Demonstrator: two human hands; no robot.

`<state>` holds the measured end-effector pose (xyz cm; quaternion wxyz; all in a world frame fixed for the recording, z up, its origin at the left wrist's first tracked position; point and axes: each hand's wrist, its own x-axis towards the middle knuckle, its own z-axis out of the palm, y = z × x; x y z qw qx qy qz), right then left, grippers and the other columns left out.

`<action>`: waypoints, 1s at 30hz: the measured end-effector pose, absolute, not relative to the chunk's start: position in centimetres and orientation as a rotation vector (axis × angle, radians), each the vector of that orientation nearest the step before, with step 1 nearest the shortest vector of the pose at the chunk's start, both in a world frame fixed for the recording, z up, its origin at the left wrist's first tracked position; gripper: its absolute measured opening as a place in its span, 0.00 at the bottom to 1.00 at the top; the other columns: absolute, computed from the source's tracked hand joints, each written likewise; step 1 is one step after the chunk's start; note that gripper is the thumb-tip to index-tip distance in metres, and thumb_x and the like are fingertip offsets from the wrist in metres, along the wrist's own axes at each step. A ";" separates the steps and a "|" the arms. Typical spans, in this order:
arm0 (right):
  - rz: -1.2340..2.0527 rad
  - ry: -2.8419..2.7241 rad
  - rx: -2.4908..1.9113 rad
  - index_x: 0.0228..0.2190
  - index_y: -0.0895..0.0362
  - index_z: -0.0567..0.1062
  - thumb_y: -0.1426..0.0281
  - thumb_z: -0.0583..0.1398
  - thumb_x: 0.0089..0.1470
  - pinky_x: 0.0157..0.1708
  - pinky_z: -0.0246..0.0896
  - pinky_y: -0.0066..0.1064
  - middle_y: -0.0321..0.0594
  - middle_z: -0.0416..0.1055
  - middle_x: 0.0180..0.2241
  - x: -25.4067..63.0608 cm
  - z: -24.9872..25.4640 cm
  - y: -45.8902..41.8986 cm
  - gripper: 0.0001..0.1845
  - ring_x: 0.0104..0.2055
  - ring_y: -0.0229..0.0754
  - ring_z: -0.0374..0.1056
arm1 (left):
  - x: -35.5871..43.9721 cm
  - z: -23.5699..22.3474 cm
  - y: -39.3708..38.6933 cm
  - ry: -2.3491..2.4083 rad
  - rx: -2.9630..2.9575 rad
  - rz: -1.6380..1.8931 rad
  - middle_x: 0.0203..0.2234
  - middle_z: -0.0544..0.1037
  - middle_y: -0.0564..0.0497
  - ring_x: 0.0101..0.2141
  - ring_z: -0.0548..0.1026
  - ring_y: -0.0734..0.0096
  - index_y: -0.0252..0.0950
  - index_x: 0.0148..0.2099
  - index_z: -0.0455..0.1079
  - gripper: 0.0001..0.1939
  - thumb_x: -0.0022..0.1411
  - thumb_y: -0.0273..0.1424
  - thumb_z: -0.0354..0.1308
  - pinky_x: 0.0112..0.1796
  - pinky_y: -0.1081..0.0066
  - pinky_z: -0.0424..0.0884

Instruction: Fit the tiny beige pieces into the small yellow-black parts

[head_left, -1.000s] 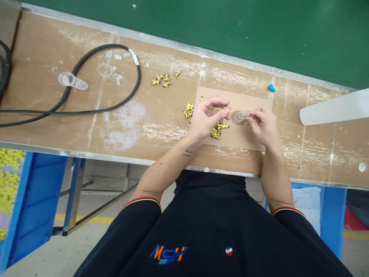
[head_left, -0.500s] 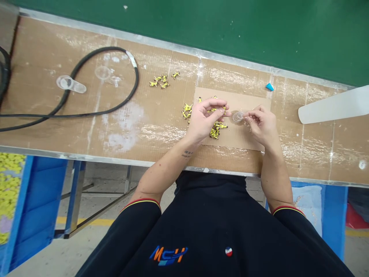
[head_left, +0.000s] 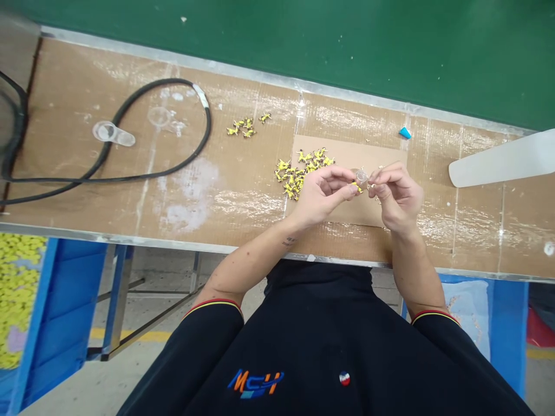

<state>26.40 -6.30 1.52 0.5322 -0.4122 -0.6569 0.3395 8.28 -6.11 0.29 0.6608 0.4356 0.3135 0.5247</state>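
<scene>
bench (head_left: 243, 214): card (head_left: 390, 147) right of middle | parts (head_left: 295, 173) on card | cup (head_left: 361, 177) between left hand (head_left: 323, 193) and right hand (head_left: 399, 193), above card | more parts (head_left: 245, 126) left of card | cable (head_left: 191, 156) further left, looped around plastic pieces (head_left: 113, 134) | wedge (head_left: 404, 133) behind card | paddle (head_left: 503, 159) at right

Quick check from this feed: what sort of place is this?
Likely a factory assembly line: a green conveyor belt beside a cardboard-covered workbench, small yellow parts heaped on it, and a blue crate of yellow pieces below.

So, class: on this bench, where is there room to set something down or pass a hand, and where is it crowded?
Free: the bench between the cable and the cardboard, and between it and the white panel. Crowded: the cardboard, with yellow pieces, left hand and right hand.
</scene>
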 end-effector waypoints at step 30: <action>0.745 -1.652 -0.834 0.38 0.49 0.79 0.69 0.64 0.65 0.36 0.74 0.36 0.36 0.73 0.35 25.8 1.3 -7.1 0.02 0.38 0.40 0.76 | 8.4 0.3 -7.0 0.574 1.215 1.353 0.36 0.84 0.50 0.35 0.83 0.78 0.37 0.42 0.80 0.08 0.64 0.35 0.70 0.41 0.75 0.83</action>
